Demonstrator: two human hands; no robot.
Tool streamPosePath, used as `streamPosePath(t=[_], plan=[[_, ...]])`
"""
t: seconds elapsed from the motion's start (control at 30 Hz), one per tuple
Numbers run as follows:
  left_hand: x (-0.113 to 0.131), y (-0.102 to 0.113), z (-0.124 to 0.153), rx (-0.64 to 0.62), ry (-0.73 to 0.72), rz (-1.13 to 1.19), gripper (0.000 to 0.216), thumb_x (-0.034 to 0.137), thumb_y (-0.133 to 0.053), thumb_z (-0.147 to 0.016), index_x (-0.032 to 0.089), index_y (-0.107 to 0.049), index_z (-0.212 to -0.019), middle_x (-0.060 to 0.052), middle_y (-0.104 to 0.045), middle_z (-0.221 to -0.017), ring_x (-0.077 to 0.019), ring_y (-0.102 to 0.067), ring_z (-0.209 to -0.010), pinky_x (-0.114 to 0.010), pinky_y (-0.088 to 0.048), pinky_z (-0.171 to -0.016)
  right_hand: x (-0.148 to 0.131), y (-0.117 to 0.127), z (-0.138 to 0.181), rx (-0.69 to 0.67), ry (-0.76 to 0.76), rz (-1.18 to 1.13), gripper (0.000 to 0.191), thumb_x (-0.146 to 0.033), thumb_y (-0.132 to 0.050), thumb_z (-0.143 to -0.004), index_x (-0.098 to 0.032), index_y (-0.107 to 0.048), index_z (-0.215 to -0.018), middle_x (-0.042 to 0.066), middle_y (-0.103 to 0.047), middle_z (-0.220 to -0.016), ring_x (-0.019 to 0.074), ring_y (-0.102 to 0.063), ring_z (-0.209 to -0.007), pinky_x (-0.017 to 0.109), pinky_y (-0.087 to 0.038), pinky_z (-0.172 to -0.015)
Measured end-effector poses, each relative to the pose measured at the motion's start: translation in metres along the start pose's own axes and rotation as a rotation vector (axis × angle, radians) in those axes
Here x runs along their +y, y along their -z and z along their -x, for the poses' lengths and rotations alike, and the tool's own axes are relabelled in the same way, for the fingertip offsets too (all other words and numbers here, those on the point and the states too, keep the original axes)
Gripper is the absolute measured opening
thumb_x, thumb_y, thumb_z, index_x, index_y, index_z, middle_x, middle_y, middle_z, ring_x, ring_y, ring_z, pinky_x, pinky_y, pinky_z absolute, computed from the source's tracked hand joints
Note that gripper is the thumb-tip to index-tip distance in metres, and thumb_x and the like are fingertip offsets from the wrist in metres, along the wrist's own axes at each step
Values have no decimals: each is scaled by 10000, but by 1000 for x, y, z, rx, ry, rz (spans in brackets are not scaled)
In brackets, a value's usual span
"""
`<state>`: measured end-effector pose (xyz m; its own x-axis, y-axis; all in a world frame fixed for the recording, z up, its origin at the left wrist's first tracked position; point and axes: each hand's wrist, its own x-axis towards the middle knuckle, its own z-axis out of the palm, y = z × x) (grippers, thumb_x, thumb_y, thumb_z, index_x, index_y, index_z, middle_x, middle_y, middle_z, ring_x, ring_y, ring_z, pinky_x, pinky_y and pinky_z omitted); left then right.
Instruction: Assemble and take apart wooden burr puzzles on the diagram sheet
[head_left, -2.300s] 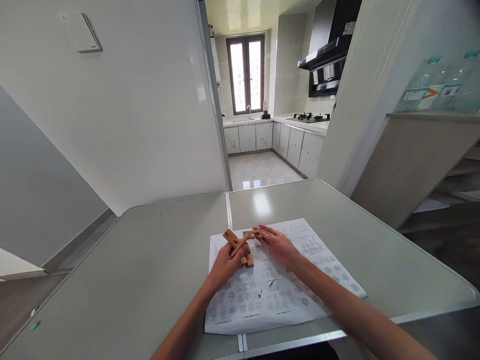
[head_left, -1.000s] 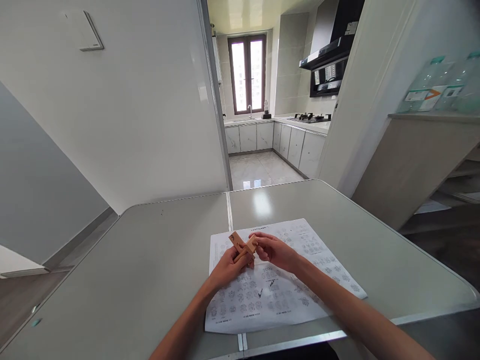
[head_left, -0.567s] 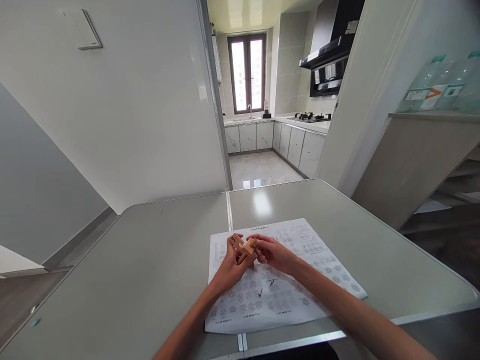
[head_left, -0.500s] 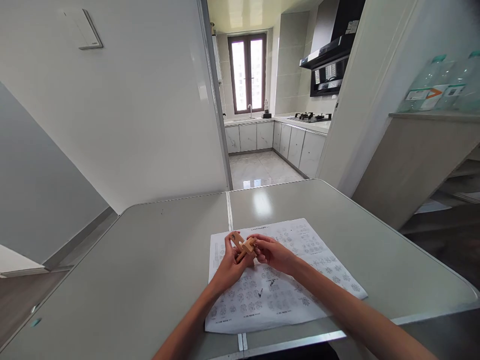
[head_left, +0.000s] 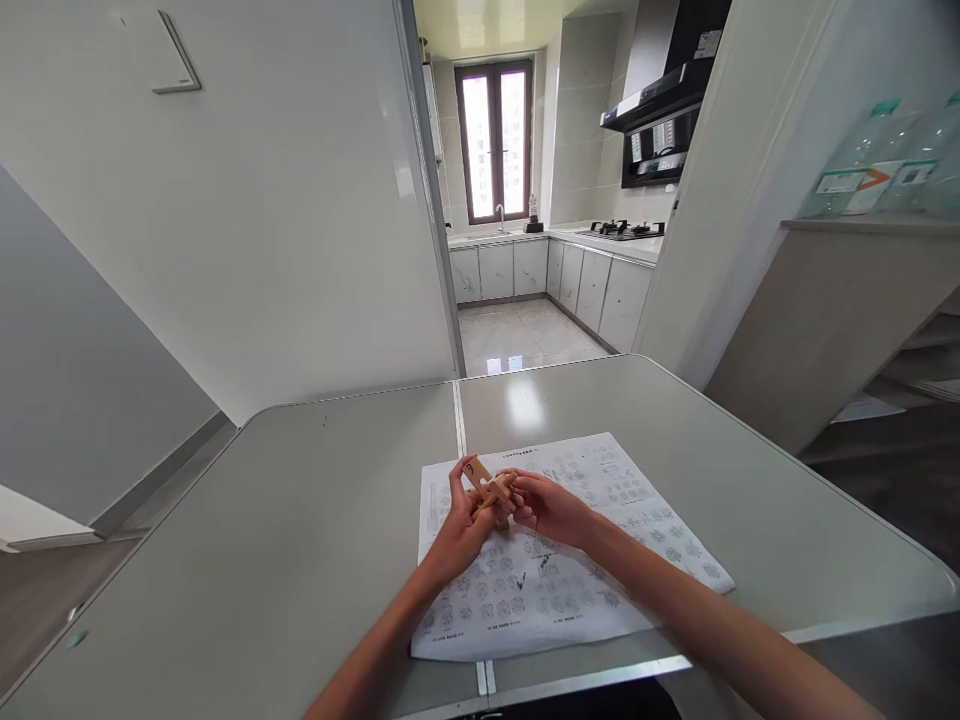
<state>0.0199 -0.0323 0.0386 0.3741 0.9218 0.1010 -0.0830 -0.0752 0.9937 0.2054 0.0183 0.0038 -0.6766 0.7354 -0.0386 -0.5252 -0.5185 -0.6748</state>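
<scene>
Several notched wooden puzzle pieces [head_left: 498,490] are interlocked between my two hands, just above a printed sheet. One flat piece juts up at the left and bears a dark handwritten mark. My left hand [head_left: 463,530] is closed around the pieces from the left, thumb in front. From the right, my right hand [head_left: 551,508] pinches the cluster with its fingertips. Fingers hide part of the joints. Beneath them lies the paper sheet [head_left: 577,595], printed with rows of small diagrams and some text.
The grey table [head_left: 315,530] has a metal seam running through its middle. A small green object [head_left: 76,639] lies near its left edge. Plastic bottles [head_left: 855,165] stand on a ledge at the right. Beyond the doorway is a kitchen with a gas stove [head_left: 622,230].
The wooden pieces have turned slightly in my hands and sit closer together. My right fingers have shifted a little around them. The camera view has tilted slightly.
</scene>
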Motion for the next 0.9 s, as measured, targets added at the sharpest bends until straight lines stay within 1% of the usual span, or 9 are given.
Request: streamPosePath(t=[0.1, 0.23, 0.37, 0.43, 0.53, 0.63, 0.73, 0.8, 0.9], plan=[[-4, 2, -1, -28, -16, 6, 722, 279, -563, -972, 278, -62, -1491, -88, -707, -1175, -72, -553, -608, -247, -417, -630, 0, -1, 0, -2, 0, 15, 256, -336, -806, -847, -158, -715, -1008, -41, -497, -648, 71, -377, -543, 179, -301, -492], [-8, 2, -1, -30, -7, -27, 710, 272, -555, -980, 265, -62, -1491, -84, -709, -1144, -117, -635, -751, -248, -441, -657, 0, -2, 1, 18, 5, 29, 275, -357, -810, -841, -166, -707, -1011, -55, -478, -624, 68, -348, -511, 192, -269, -471], [-10, -1, -1, -23, -37, -60, 723, 259, -561, -980, 255, -54, -1495, -90, -705, -1144, -181, -689, -983, -335, -509, -858, -1, -2, 1, 31, 4, 30, 267, -354, -811, -840, -168, -696, -994, -65, -451, -607, 65, -330, -498, 193, -253, -462], [-10, -2, -1, -8, -38, -69, 735, 255, -566, -975, 259, -51, -1499, -97, -706, -1152, -201, -697, -1032, -375, -511, -919, -2, -3, 1, 31, -3, 24, 251, -346, -810, -838, -170, -687, -968, -70, -433, -601, 63, -310, -491, 196, -243, -455], [-10, -3, 0, 0, -43, -111, 754, 220, -575, -945, 259, -71, -1504, -106, -707, -1172, -210, -700, -1017, -370, -520, -886, -3, -5, 2, 29, -11, 11, 218, -339, -799, -843, -179, -666, -907, -78, -401, -593, 65, -273, -485, 202, -238, -448], [-9, -3, 0, -13, -69, -183, 814, 149, -584, -892, 256, -75, -1519, -111, -708, -1177, -201, -685, -959, -320, -509, -789, -5, -7, 3, 27, -20, -4, 213, -331, -785, -852, -187, -629, -838, -84, -357, -584, 72, -241, -492, 203, -227, -443], [-7, -4, 1, -23, -79, -235, 875, 107, -557, -876, 266, -17, -1546, -112, -702, -1184, -184, -667, -897, -283, -476, -710, -6, -8, 2, 30, -24, -20, 238, -332, -775, -862, -191, -595, -797, -91, -311, -578, 75, -205, -498, 203, -208, -437], [-6, -5, 1, -29, -95, -248, 892, 99, -534, -885, 266, 29, -1557, -125, -688, -1214, -188, -657, -921, -289, -471, -722, -6, -8, 2, 34, -21, -25, 244, -329, -768, -869, -191, -584, -788, -92, -297, -582, 77, -191, -504, 203, -209, -440], [-5, -5, 2, -37, -100, -257, 877, 109, -513, -908, 270, 50, -1560, -132, -670, -1249, -189, -648, -943, -316, -474, -774, -6, -9, 3, 37, -19, -21, 243, -310, -760, -873, -194, -570, -773, -87, -304, -592, 81, -200, -509, 210, -223, -447]])
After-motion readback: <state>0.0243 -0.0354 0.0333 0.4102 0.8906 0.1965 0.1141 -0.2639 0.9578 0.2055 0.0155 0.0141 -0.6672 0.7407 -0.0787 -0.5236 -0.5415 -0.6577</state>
